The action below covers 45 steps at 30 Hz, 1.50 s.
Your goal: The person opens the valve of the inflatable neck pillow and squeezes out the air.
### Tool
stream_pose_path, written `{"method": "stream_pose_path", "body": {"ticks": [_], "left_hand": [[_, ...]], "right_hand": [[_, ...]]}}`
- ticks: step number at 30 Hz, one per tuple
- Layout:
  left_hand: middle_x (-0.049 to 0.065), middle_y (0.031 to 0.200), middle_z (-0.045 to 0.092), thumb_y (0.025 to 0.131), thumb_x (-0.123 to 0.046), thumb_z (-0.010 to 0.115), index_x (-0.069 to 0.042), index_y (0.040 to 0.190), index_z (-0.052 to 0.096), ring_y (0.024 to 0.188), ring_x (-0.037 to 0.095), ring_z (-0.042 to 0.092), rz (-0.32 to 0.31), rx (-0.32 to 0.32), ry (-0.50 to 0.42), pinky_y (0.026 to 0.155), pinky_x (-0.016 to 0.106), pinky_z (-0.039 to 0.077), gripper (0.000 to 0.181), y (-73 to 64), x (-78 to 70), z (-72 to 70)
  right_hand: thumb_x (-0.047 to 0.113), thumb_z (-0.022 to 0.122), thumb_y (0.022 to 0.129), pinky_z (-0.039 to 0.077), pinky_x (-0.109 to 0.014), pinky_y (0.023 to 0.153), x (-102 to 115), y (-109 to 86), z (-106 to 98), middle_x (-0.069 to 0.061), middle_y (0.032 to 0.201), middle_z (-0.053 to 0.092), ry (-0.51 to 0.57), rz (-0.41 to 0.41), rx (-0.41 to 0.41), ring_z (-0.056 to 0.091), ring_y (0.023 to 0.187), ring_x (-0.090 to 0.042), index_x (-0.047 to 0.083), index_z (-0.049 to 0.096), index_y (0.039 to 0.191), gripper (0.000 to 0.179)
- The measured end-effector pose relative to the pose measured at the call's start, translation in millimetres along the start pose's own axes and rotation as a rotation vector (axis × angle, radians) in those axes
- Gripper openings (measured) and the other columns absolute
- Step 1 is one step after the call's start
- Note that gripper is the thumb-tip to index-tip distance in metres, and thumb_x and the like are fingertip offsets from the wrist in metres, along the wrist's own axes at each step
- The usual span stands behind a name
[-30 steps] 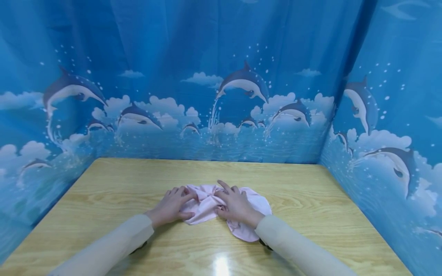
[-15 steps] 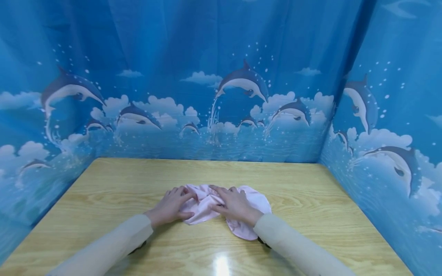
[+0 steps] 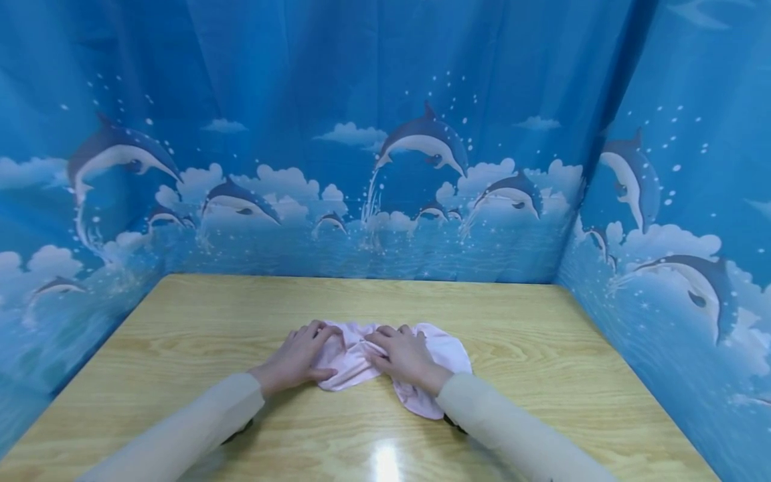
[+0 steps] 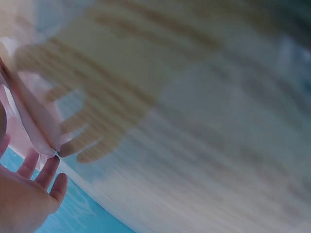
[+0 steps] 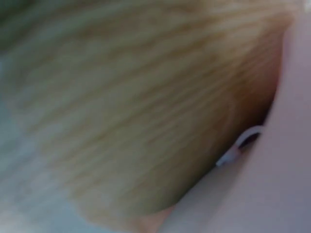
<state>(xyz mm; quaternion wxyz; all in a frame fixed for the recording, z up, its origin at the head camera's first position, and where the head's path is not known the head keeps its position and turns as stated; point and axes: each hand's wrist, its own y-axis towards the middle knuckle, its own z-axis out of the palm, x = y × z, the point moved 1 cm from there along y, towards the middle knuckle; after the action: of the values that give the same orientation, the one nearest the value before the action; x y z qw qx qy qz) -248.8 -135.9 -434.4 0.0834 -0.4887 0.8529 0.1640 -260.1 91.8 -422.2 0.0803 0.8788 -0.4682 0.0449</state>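
Note:
A pale pink cloth (image 3: 447,348) lies crumpled across the middle of the table, bunched at its centre and with a rounded right end. Over its left end rests my left hand (image 3: 297,356), thumb apart from the arched fingers. The left wrist view shows the fingers spread, fairly straight, with one fingertip touching a raised cloth fold (image 4: 35,114). At the bunched centre my right hand (image 3: 409,357) pinches a fold between thumb and bent fingers. A white loop (image 5: 243,141) shows beside blurred pink fabric in the right wrist view; the right fingertips are hidden there.
The wood-grain table (image 3: 241,301) is bordered at the back and sides by a blue dolphin-print curtain (image 3: 289,134). A bright light reflection lies near the table's front. Light sleeves cover both forearms.
My right fingers, spread with the index raised a second ago, have drawn together and bent down onto the fold, shifting slightly left. The left fingers have moved a little on the cloth's left end.

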Motion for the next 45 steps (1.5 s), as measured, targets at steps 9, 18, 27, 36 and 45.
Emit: {"method": "stream_pose_path", "body": {"ticks": [9,18,27,36,45], "left_hand": [[0.007,0.122,0.046,0.078,-0.056,0.061,-0.026,0.139,0.036,0.108,0.025,0.049,-0.022,0.009,-0.059,0.091,0.047,0.034,0.073,0.3,-1.0,1.9],[0.006,0.119,0.047,0.07,-0.059,0.066,-0.028,0.127,0.051,0.105,0.026,0.048,0.01,-0.029,-0.006,0.087,0.051,0.036,0.067,5.4,-6.8,6.1],[0.006,0.113,0.047,0.072,-0.052,0.069,-0.027,0.112,0.059,0.1,0.023,0.048,0.053,-0.022,-0.012,0.082,0.044,0.037,0.048,8.2,-8.0,7.9],[0.005,0.111,0.048,0.073,-0.051,0.068,-0.028,0.109,0.059,0.098,0.021,0.048,0.077,-0.02,-0.03,0.082,0.042,0.037,0.044,9.0,-3.7,12.3],[0.004,0.111,0.048,0.073,-0.051,0.069,-0.029,0.109,0.059,0.097,0.021,0.047,0.043,0.006,-0.031,0.083,0.042,0.036,0.043,9.5,-4.4,10.9]], "right_hand": [[0.044,0.05,0.09,0.038,-0.06,0.084,0,-1.2,-1,-0.003,0.133,0.05,-0.016,-0.019,-0.009,0.05,0.108,-0.033,0.028,0.05,0.129,0.043],[0.045,0.05,0.09,0.034,-0.063,0.088,1,-0.4,-2,-0.002,0.135,0.048,-0.006,-0.007,0.012,0.049,0.111,-0.031,0.029,0.05,0.129,0.042],[0.039,0.055,0.089,0.035,-0.063,0.087,2,0.1,-3,-0.002,0.131,0.051,0.008,-0.026,-0.009,0.051,0.108,-0.03,0.028,0.053,0.126,0.039],[0.046,0.054,0.087,0.03,-0.065,0.093,-1,-4.3,-5,-0.011,0.138,0.041,0.007,0.037,0.006,0.045,0.119,-0.035,0.022,0.036,0.138,0.059],[0.056,0.06,0.078,0.03,-0.061,0.094,0,-14.5,-15,-0.015,0.14,0.036,-0.006,0.149,-0.082,0.04,0.121,-0.04,0.02,0.039,0.136,0.071]]}}
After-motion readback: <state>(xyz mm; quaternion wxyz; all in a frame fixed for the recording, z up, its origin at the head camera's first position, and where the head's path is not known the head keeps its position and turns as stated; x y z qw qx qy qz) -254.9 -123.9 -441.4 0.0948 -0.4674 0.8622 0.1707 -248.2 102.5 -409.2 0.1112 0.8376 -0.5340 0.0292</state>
